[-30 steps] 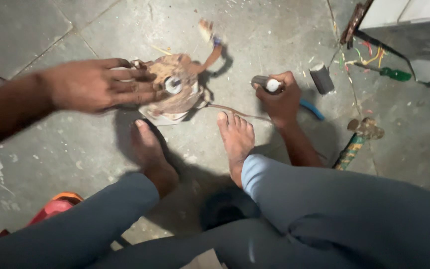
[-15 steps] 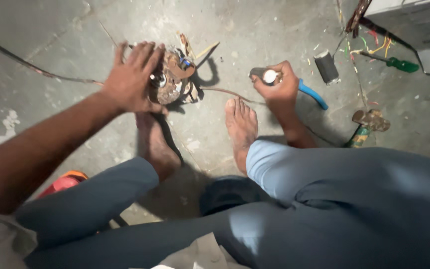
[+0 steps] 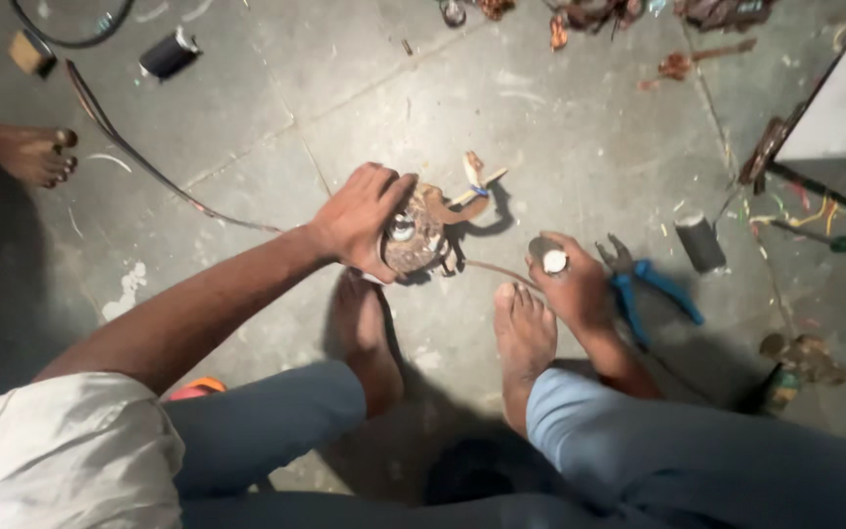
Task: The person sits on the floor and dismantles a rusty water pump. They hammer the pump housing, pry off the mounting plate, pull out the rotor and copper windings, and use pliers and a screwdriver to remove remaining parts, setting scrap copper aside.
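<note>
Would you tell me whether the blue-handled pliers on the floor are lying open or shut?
Open. The blue-handled pliers lie flat on the concrete floor beside the right hand, their two handles spread apart in a V.

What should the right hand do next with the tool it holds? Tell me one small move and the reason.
Probably bring the right hand leftward toward the rusty wound part. That hand grips a round-ended tool resting on the floor, apart from the part, while the left hand already steadies the part from above. A thin wire runs between them, so the way looks short.
</note>
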